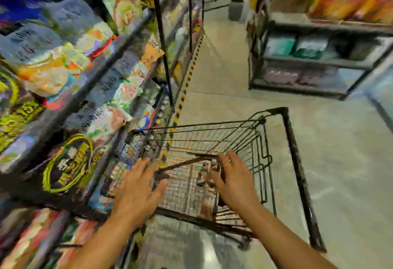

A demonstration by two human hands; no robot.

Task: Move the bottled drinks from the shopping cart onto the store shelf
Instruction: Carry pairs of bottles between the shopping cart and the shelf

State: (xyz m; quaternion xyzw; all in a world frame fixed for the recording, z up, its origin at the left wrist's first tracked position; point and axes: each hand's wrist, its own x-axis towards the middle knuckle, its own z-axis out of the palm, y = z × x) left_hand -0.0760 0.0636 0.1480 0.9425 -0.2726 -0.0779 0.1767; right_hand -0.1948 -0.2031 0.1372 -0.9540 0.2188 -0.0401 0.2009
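Note:
A wire shopping cart [261,141] stands in the aisle in front of me, close to the store shelf [119,60] on the left. Brownish bottled drinks [207,175] lie blurred in the cart's bottom, near its right side. My left hand [138,192] hovers over the cart's left rim with fingers spread and holds nothing. My right hand [234,179] reaches into the cart just above the bottles, fingers straight, empty as far as the blur shows. The whole frame is motion-blurred.
The left shelf is packed with colourful packaged goods on several levels. A yellow-black striped strip [187,83] runs along the floor at its foot. A second dark shelf unit [319,62] with bagged goods stands at the right rear. Grey floor lies between.

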